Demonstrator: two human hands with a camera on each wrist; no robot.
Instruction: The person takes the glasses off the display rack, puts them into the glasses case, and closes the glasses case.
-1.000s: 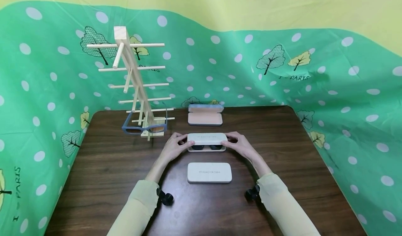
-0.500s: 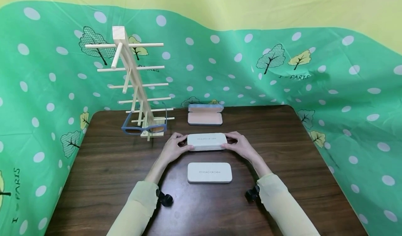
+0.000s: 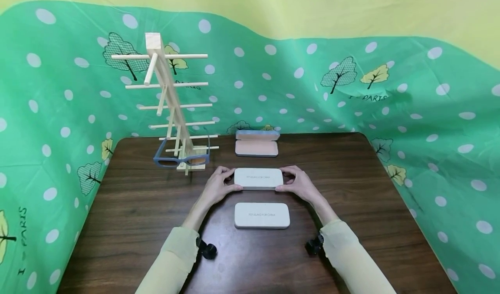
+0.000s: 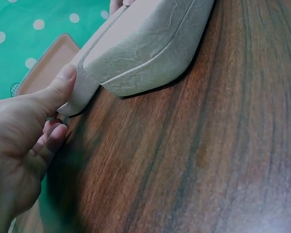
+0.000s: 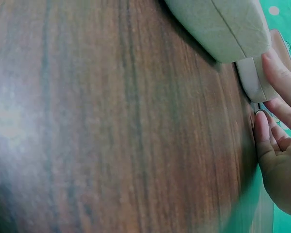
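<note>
A closed white glasses case (image 3: 258, 179) lies on the table between my two hands. My left hand (image 3: 216, 186) grips its left end, thumb at the front edge and fingers behind. At the right end, my right hand (image 3: 300, 185) holds it the same way. Nothing inside the case shows. Nearer to me lies a second closed white glasses case (image 3: 261, 216) with printed lettering on its lid. It fills the foreground of both wrist views, with the held case (image 4: 80, 99) just behind it in the left wrist view.
Behind the held case stands an open glasses case (image 3: 256, 148) with a pale pink lining. On the left rises a wooden rack (image 3: 177, 113) with several pegs, and blue-framed sunglasses (image 3: 183, 160) hang low on it. The dark wooden table (image 3: 351, 176) meets a green dotted cloth at the back.
The held case's lid has come down from partly open, covering the dark-lensed glasses seen inside a second ago. Both hands have stayed at its ends, thumbs moving slightly lower.
</note>
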